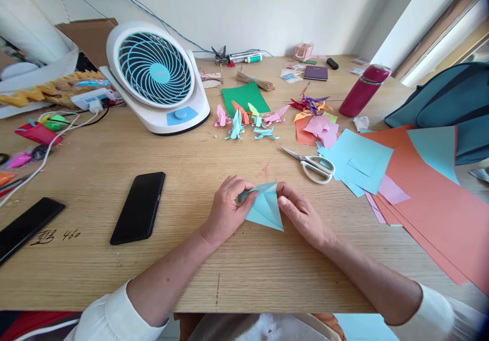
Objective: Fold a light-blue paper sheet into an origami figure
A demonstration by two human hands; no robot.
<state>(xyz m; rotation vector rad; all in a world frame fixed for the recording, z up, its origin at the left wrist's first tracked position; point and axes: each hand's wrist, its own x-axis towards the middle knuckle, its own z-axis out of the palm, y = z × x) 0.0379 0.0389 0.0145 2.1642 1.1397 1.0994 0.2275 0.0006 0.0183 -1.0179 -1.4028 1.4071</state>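
A light-blue sheet of origami paper (266, 209), partly folded with creases showing, is held just above the table near its front middle. My left hand (231, 203) pinches its left side, thumb on the near face and fingers behind. On the paper's upper right edge my right hand (301, 211) closes with thumb and index finger. Beyond the hands stand several folded paper figures (237, 124) in blue, pink, orange and yellow-green. Scissors (315, 167) with white handles lie to the right, their blades pointing left and away.
A white fan (156, 76) stands at the back left. Two phones, one a black phone (138, 208), lie at left. Blue paper sheets (357, 152), large orange sheets (431, 198), a red bottle (362, 91) and a teal bag (439, 96) occupy the right.
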